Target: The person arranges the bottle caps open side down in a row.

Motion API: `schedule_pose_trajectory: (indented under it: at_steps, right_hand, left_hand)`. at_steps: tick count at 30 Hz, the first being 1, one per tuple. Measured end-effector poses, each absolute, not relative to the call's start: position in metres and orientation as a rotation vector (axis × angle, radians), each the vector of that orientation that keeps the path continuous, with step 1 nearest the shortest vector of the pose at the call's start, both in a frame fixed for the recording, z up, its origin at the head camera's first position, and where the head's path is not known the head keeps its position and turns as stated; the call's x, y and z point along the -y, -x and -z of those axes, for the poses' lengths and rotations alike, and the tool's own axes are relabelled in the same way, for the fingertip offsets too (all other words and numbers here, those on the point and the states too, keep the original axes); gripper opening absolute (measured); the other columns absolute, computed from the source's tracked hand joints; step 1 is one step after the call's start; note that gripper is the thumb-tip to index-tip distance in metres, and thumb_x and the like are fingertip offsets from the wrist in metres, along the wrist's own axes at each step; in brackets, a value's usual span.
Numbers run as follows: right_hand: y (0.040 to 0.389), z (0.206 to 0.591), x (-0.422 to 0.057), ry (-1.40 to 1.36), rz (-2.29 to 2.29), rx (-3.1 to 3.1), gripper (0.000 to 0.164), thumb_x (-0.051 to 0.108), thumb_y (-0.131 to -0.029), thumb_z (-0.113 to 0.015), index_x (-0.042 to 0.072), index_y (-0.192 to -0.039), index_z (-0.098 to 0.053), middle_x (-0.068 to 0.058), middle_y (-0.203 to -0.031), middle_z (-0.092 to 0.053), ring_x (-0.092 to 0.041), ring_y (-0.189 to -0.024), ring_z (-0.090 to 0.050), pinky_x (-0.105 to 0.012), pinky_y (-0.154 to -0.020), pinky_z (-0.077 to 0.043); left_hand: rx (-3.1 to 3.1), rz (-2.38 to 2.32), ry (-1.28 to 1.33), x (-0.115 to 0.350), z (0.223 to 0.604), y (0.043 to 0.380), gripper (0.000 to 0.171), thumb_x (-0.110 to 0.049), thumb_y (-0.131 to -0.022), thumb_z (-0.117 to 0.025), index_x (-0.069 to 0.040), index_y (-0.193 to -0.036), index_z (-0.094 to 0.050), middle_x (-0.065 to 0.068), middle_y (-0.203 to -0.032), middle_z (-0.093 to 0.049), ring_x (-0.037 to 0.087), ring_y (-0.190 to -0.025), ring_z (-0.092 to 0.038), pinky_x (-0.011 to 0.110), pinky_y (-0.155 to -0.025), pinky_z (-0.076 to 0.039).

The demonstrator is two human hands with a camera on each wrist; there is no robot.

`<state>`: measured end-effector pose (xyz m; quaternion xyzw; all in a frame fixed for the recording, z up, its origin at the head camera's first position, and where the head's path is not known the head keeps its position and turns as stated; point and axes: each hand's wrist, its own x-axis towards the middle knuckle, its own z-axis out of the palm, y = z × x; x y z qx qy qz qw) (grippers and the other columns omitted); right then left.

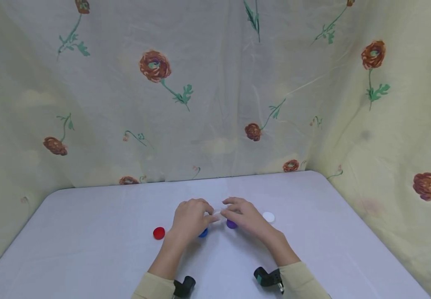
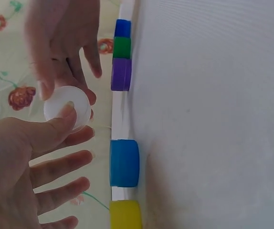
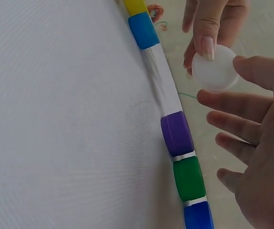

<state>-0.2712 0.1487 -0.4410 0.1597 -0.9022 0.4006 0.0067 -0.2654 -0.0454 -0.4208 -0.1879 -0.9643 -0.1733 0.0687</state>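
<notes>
A white bottle cap (image 2: pixel 56 102) is up off the table between both hands. My left hand (image 1: pixel 191 216) pinches it, the thumb flat on its face and fingers behind. My right hand (image 1: pixel 248 216) has its thumb and index finger at the cap's rim (image 3: pixel 213 71); whether they grip it I cannot tell. The other right fingers are spread apart. Below the hands, a light blue cap (image 2: pixel 124 163) stands nearer the left hand and a purple cap (image 3: pixel 177 133) nearer the right. In the head view, the hands partly cover both the blue cap (image 1: pixel 203 233) and the purple cap (image 1: pixel 232 224).
A red cap (image 1: pixel 158 233) lies left of my left hand, and another white cap (image 1: pixel 269 217) lies right of my right hand. The wrist views also show yellow (image 2: pixel 125 214), green (image 3: pixel 189 179) and dark blue (image 3: pixel 199 215) caps on the white table (image 1: pixel 88 241). Flowered cloth (image 1: pixel 208 104) hangs behind.
</notes>
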Motion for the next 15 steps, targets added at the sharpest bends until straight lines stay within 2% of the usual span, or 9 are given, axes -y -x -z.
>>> schedule_pose_trajectory:
  at_steps: [3, 10, 15]
  right_hand:
    - [0.2703, 0.4407, -0.1476, -0.496, -1.205, 2.809, 0.025, 0.03, -0.093, -0.066, 0.009, -0.098, -0.079, -0.007, -0.137, -0.063, -0.033, -0.142, -0.044, -0.057, -0.117, -0.033]
    - [0.2676, 0.4404, -0.1448, -0.589, -0.869, 2.766, 0.018, 0.026, -0.091, -0.071, 0.011, -0.085, -0.077, -0.007, -0.134, -0.064, -0.032, -0.14, -0.045, -0.055, -0.117, -0.034]
    - [0.2659, 0.4397, -0.144, -0.589, -0.81, 2.75, 0.016, 0.026, -0.089, -0.074, 0.012, -0.084, -0.077, -0.006, -0.135, -0.063, -0.03, -0.141, -0.045, -0.053, -0.117, -0.033]
  left_hand:
    - [2.922, 0.564, 0.55, 0.047, 0.4209, 0.2664, 0.027, -0.042, -0.087, -0.075, -0.019, -0.1, -0.08, 0.001, -0.108, -0.076, 0.025, -0.107, -0.069, 0.045, -0.09, -0.054]
    - [2.955, 0.703, 0.529, 0.049, 0.4217, 0.2668, 0.028, -0.04, -0.088, -0.073, -0.016, -0.101, -0.079, 0.004, -0.114, -0.074, 0.028, -0.112, -0.067, 0.048, -0.093, -0.054]
    - [2.964, 0.727, 0.52, 0.0493, 0.4226, 0.2673, 0.028, -0.04, -0.088, -0.074, -0.016, -0.101, -0.079, 0.005, -0.115, -0.074, 0.028, -0.112, -0.067, 0.047, -0.092, -0.054]
